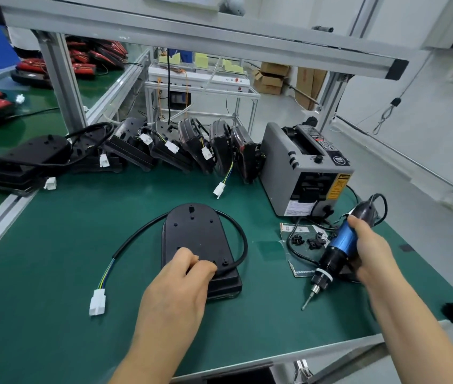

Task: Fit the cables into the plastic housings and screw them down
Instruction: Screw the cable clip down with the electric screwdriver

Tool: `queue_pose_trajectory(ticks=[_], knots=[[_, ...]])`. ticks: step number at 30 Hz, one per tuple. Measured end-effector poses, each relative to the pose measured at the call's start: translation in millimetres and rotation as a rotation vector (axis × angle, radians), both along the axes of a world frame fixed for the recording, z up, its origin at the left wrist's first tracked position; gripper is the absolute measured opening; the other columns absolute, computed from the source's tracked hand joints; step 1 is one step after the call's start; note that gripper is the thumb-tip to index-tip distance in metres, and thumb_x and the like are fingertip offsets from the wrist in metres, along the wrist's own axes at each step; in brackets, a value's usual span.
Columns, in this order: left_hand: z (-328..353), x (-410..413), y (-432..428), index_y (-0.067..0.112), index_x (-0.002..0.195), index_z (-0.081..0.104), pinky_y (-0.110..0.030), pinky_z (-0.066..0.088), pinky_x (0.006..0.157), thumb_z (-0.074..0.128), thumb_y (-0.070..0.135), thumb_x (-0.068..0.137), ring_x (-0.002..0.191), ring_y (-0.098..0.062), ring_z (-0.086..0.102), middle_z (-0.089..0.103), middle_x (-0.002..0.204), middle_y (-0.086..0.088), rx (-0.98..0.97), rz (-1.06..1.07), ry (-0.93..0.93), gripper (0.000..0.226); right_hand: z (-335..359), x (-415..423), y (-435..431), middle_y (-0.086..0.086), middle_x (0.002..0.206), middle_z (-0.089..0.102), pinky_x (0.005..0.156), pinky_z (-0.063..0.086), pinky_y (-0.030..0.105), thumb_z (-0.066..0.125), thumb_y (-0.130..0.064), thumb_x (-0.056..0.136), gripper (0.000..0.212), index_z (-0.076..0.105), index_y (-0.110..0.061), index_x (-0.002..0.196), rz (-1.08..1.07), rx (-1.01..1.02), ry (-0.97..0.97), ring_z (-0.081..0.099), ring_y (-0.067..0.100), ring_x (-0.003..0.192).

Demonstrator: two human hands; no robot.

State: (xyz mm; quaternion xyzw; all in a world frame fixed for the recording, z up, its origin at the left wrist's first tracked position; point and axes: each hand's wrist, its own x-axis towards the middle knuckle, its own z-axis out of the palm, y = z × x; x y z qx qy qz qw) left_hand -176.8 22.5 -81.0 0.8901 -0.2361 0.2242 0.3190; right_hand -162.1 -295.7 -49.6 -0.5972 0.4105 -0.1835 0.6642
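A black plastic housing [194, 234] lies flat on the green mat in the middle. Its black cable [243, 239] loops round the right side and the top, then runs down left to a white connector [97, 302]. My left hand [183, 275] rests on the housing's near end with its fingers curled there; what they pinch is hidden. To the right, my right hand [369, 245] grips a blue and black electric screwdriver [336, 250], tilted with its bit pointing down-left just above the mat.
A row of black housings with white plugs [169, 146] leans along the back. More housings are stacked at the far left [25, 159]. A grey tape dispenser [302, 167] stands at the back right. Small black clips [308, 241] lie on a paper sheet near the screwdriver.
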Motion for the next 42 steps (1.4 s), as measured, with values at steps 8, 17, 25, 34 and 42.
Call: queue_pose_trajectory(ticks=[8, 17, 25, 34, 42], knots=[[1, 0, -1, 0.015, 0.08, 0.067, -0.036, 0.046, 0.04, 0.078, -0.002, 0.071, 0.066, -0.023, 0.061, 0.05, 0.077, -0.002, -0.009, 0.005, 0.007, 0.023, 1, 3, -25, 0.016, 0.094, 0.063, 0.07, 0.044, 0.036, 0.065, -0.044, 0.083, 0.049, 0.055, -0.004, 0.108, 0.189, -0.24, 0.276, 0.055, 0.027, 0.074], [1, -2, -1, 0.014, 0.079, 0.067, -0.035, 0.046, 0.041, 0.079, -0.001, 0.072, 0.066, -0.023, 0.061, 0.051, 0.078, -0.002, -0.025, 0.013, -0.002, 0.02, 1, 3, -30, 0.016, 0.087, 0.064, 0.064, 0.047, 0.032, 0.063, -0.048, 0.084, 0.048, 0.057, -0.003, 0.102, 0.285, -0.334, 0.37, 0.057, 0.024, 0.067], [-2, 0, -1, 0.015, 0.081, 0.067, -0.036, 0.046, 0.042, 0.078, -0.001, 0.072, 0.07, -0.023, 0.062, 0.05, 0.079, -0.002, -0.023, 0.008, -0.001, 0.022, 3, -4, -29, 0.013, 0.067, 0.059, 0.052, 0.044, 0.027, 0.063, -0.028, 0.087, 0.034, 0.057, 0.004, 0.095, 0.296, -0.456, 0.408, 0.053, 0.022, 0.051], [-1, 0, -1, 0.016, 0.079, 0.067, -0.032, 0.045, 0.04, 0.081, -0.002, 0.067, 0.066, -0.019, 0.06, 0.052, 0.079, 0.0, -0.026, 0.014, -0.005, 0.026, 36, 28, -2, 0.0, 0.067, 0.056, 0.049, 0.037, 0.023, 0.061, -0.017, 0.087, 0.008, 0.067, -0.015, 0.083, 0.262, -0.517, 0.029, 0.043, 0.014, 0.056], [0, -1, -2, 0.014, 0.077, 0.067, -0.033, 0.046, 0.039, 0.081, -0.006, 0.065, 0.065, -0.025, 0.062, 0.052, 0.078, -0.002, -0.021, 0.011, -0.011, 0.028, 32, 71, -5, 0.0, 0.062, 0.046, 0.034, 0.032, 0.013, 0.063, -0.014, 0.087, 0.006, 0.06, -0.008, 0.088, 0.172, -0.1, 0.003, 0.038, 0.008, 0.05]])
